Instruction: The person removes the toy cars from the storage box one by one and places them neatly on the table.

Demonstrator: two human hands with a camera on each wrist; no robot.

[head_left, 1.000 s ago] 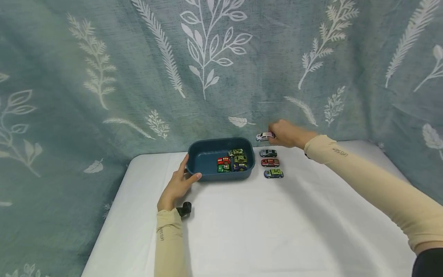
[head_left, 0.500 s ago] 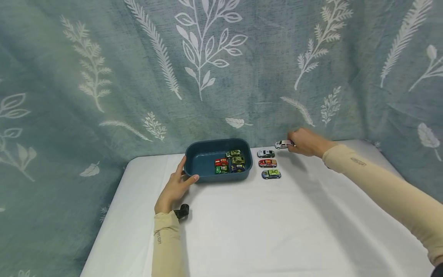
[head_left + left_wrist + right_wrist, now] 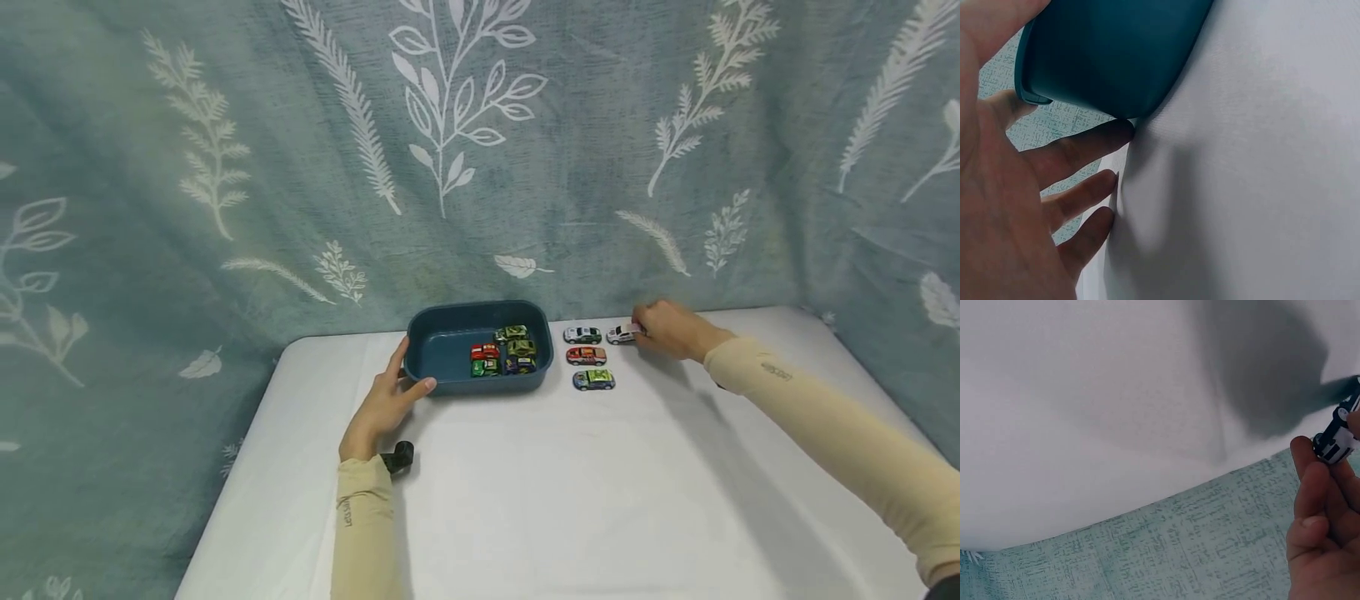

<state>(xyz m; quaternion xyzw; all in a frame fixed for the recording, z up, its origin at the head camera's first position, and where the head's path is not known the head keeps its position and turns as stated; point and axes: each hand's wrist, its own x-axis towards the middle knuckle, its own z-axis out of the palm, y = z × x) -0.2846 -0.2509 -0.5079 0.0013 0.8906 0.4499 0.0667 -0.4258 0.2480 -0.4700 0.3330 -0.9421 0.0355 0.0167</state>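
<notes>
In the head view my right hand (image 3: 671, 328) pinches the rear of a white toy car (image 3: 621, 334), low over the table's far edge. The right wrist view shows the toy car (image 3: 1335, 440) between the thumb and fingertips, partly cut off by the frame. Just left of it is a silver-and-green toy car (image 3: 582, 335); nearer lie an orange-red toy car (image 3: 586, 356) and a blue-and-green toy car (image 3: 593, 380). My left hand (image 3: 381, 408) rests against the left end of a dark blue bin (image 3: 442, 387), fingers spread and fairly straight, touching its wall (image 3: 1104, 62).
Inside the bin several toy cars sit toward its right side, among them a red car (image 3: 484, 351) and a green car (image 3: 485, 367). A white cloth (image 3: 525, 500) covers the table. A leaf-patterned curtain (image 3: 585, 167) hangs right behind the far edge.
My right hand has carried the white toy car rightward and then down, from above the silver-and-green car to its right side. The left hand stays at the bin.
</notes>
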